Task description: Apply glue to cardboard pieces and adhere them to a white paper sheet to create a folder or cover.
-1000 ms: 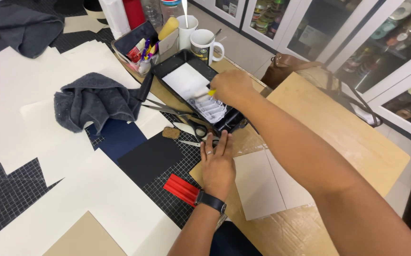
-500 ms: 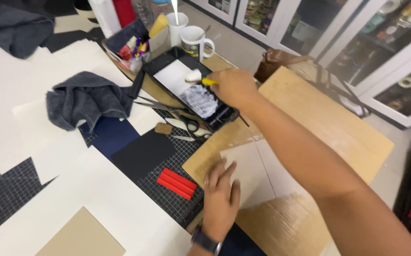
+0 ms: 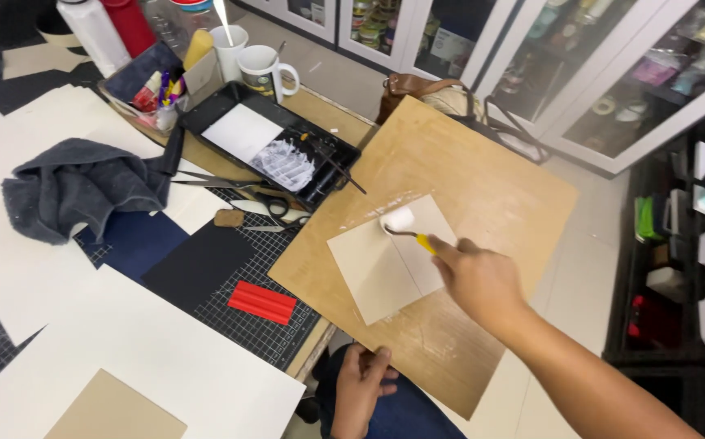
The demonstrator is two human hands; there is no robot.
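We see the right hand [image 3: 483, 280] with its grip clenched on the yellow handle of a small paint roller [image 3: 399, 220], whose white head rests on the upper corner of a pale square card [image 3: 377, 264] lying on a brown board [image 3: 483, 187]. The left hand [image 3: 361, 386] sits low at the board's near edge with its fingers curled, grasping nothing. On the counter [image 3: 157, 349] to the left lie a black paint tray [image 3: 267, 142], scissors [image 3: 275, 207], a grey cloth [image 3: 80, 191] and a red block [image 3: 262, 302].

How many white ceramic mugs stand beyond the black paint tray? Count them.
2: a tall plain white ceramic mug holding a stick, and a printed white ceramic mug just right of it. Others may be hidden behind clutter.
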